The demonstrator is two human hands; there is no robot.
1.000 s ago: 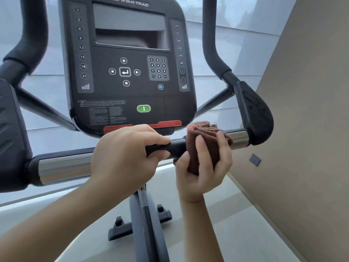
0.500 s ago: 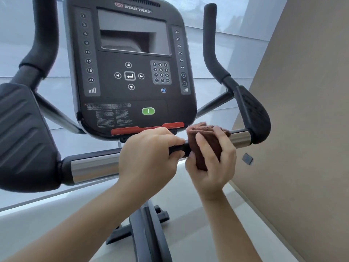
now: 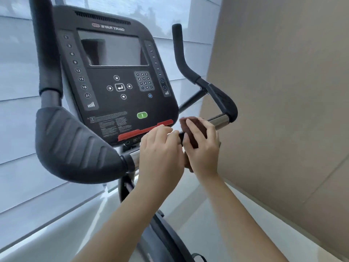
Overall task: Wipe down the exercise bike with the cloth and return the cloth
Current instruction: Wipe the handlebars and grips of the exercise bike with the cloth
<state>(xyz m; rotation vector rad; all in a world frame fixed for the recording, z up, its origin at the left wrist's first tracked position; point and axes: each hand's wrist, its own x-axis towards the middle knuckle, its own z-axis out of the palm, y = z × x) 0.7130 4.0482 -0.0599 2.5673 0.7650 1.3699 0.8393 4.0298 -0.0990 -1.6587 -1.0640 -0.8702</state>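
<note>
Noted: cloth (image 3: 199,129) of brown napped fabric; handlebar (image 3: 220,121) end of polished glossy metal; console (image 3: 113,106) of matt black plastic, its screen (image 3: 117,48) glossy; elbow pad (image 3: 71,146) matt, ribbed.

A pale, smooth floor (image 3: 190,210) fills the lower part of the view. The exercise bike (image 3: 117,87) stands on it, its dark frame post (image 3: 166,241) climbing from 6 o'clock; the foot itself is cut off. From 3 to 5 o'clock the floor meets a beige wall (image 3: 283,110) along a light skirting strip (image 3: 294,241); at 8 o'clock it reaches a blind-covered window (image 3: 18,129).
</note>
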